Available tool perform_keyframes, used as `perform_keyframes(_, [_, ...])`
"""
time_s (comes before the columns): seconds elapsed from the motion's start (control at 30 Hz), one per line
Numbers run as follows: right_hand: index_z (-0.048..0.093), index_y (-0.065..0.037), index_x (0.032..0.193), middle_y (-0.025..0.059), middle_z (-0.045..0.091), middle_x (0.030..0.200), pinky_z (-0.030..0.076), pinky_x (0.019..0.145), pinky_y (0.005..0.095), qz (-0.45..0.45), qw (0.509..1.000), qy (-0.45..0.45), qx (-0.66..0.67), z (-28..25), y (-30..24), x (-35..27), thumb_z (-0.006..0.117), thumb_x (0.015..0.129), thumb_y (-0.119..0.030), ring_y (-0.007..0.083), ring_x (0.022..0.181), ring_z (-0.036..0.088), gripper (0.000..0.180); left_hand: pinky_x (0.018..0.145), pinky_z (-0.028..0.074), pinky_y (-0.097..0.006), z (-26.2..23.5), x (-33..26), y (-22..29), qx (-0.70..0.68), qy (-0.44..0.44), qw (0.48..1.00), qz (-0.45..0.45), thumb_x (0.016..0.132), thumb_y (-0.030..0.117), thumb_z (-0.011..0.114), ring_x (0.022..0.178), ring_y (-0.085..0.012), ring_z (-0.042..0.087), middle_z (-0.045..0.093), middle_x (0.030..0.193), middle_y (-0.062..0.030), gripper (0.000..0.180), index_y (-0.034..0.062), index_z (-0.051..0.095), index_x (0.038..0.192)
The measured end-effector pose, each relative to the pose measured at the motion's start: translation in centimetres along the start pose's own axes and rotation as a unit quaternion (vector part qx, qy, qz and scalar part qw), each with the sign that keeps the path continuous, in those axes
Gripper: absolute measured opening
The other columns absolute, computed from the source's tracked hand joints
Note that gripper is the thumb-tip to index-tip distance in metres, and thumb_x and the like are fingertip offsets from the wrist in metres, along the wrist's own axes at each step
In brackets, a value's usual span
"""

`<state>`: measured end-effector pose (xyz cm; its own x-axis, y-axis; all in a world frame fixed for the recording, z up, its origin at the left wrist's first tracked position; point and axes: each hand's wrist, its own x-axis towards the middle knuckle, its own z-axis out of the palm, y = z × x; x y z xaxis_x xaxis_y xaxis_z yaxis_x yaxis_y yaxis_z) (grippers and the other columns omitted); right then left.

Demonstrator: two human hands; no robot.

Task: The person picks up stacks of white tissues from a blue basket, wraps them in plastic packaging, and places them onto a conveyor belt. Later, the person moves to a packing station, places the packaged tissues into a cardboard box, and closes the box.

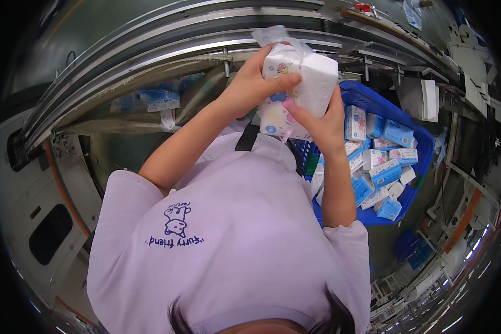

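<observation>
Our left hand (254,82) and right hand (324,127) both grasp a white tissue pack (317,83), thumbs on its printed film (271,116), near metal rails (206,34) and a blue crate (427,150); we would best press lightly and evenly, to avoid crushing it.

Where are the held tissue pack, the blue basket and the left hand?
Tissue pack (314,89), head view: its white side.
Blue basket (426,151), head view: its right wall.
Left hand (251,83), head view: back of the hand.
</observation>
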<state>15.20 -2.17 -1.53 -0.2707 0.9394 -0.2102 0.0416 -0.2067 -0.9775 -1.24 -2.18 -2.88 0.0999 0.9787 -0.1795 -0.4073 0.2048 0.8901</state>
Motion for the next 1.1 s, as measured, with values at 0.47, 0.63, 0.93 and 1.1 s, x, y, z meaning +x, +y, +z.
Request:
perform_keyframes(0.47, [0.041, -0.007, 0.126, 0.011, 0.046, 0.127, 0.031, 0.101, 0.0466, 0.118, 0.848, 0.07, 0.512, -0.8, 4.1, 0.9, 0.059, 0.083, -0.027, 0.0285, 0.119, 0.041, 0.051, 0.071, 0.052, -0.037, -22.2, -13.3, -7.0, -0.238, 0.531, 0.814, 0.005, 0.092, 0.013, 0.042, 0.084, -0.0241, 0.059, 0.058, 0.098, -0.0133, 0.021, -0.0004, 0.051, 0.104])
perform_keyframes(0.63, [0.042, -0.005, 0.124, 0.0118, 0.051, 0.119, 0.041, 0.093, 0.0419, 0.13, 0.848, 0.039, 0.513, -0.1, 3.1, 0.9, 0.05, 0.087, -0.033, 0.0273, 0.107, 0.052, 0.047, 0.064, 0.046, -0.042, -31.4, -14.5, -12.3, 0.619, 0.551, 0.558, 0.039, 0.087, 0.028, 0.048, 0.077, -0.0301, 0.061, 0.062, 0.093, -0.0203, 0.032, -0.0009, 0.06, 0.095])
perform_keyframes(0.93, [0.045, -0.001, 0.119, 0.0145, 0.056, 0.109, 0.047, 0.086, 0.0387, 0.103, 0.863, 0.061, 0.491, -3.1, 2.6, -1.0, 0.057, 0.082, -0.024, 0.0262, 0.098, 0.058, 0.045, 0.063, 0.05, -0.037, -13.4, -2.2, -2.5, 0.806, -0.022, 0.559, -0.194, 0.075, 0.038, 0.062, 0.074, -0.0292, 0.063, 0.064, 0.078, -0.0125, 0.034, 0.0043, 0.065, 0.078])
perform_keyframes(1.1, [0.048, 0.0, 0.113, 0.0107, 0.059, 0.1, 0.047, 0.079, 0.0297, 0.018, 0.967, 0.015, 0.255, -3.2, 1.9, -0.7, 0.07, 0.072, -0.011, 0.0191, 0.088, 0.059, 0.048, 0.092, 0.038, -0.032, -2.4, -0.1, -0.1, 0.178, -0.199, 0.964, 0.006, 0.071, 0.035, 0.069, 0.108, -0.0209, 0.047, 0.047, 0.118, -0.0107, 0.078, 0.0026, 0.031, 0.132])
